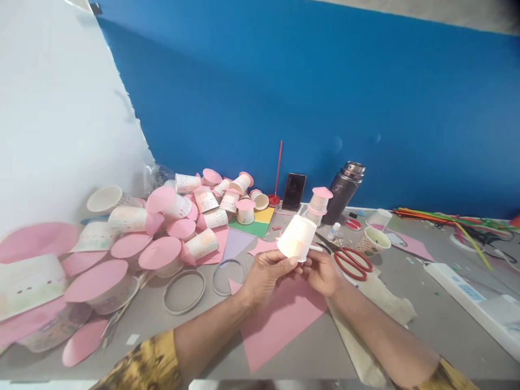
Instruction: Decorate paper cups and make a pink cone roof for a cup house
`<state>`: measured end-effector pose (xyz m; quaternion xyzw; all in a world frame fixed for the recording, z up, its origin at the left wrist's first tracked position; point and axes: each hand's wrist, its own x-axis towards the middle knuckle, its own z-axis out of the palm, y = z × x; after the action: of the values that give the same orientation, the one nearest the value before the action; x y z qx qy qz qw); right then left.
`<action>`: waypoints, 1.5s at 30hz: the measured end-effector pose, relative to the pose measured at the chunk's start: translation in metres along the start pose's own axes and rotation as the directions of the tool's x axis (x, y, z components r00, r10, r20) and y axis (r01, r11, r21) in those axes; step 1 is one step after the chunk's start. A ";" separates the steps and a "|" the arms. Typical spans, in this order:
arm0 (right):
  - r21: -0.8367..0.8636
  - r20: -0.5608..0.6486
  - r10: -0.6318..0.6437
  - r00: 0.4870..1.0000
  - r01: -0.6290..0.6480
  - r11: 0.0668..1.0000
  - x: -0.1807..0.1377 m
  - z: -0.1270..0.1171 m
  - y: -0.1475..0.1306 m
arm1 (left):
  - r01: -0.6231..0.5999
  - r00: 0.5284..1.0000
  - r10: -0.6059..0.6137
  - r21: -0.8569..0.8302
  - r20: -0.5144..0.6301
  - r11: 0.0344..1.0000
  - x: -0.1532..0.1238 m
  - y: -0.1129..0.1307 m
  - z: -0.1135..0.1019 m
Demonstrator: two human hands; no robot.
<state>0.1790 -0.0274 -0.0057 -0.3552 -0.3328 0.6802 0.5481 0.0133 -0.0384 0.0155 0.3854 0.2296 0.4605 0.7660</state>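
An upside-down white paper cup, with a faint orange tint on its side, is held up over the table. My left hand pinches its lower left rim between thumb and fingers. At the lower right rim, my right hand has its fingers closed against the cup. A slim white piece shows beside the right thumb; I cannot tell what it is. Under both hands lies a pink paper sheet. Red-handled scissors rest just beyond my right hand.
Many cups with pink paper discs crowd the left side. Two tape rings lie by my left forearm. Behind stand a phone, a dark flask and stacked pink-topped cups. A power strip is at right.
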 end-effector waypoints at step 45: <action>-0.961 -0.144 -0.188 0.971 -0.183 -0.208 -0.044 -0.071 -0.084 | 0.108 0.891 -0.189 -0.211 -0.412 0.971 0.034 0.014 -0.028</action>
<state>0.2890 -0.0507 0.0330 -0.7259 -0.6696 0.1179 0.1036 0.0020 0.0056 0.0097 0.1840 0.3783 0.4930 0.7616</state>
